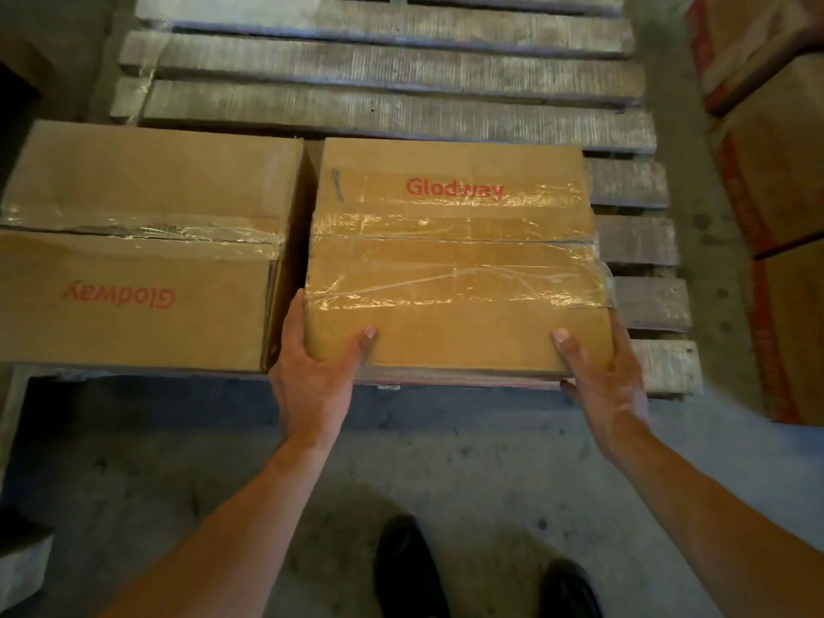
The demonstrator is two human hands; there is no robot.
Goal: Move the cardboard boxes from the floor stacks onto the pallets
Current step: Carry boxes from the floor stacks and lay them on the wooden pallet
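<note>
The left hand (312,372) and right hand (602,376) gripped the box (455,260) by its near corners, thumbs on top, its length running between them, the pallet (392,113) stretching beyond the fingertips.

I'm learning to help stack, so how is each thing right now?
right box: taped shut, held at its near corners.
left box: taped shut, on the pallet, untouched.
left grip: holds right box.
right grip: holds right box.
pallet: back slats bare.
</note>
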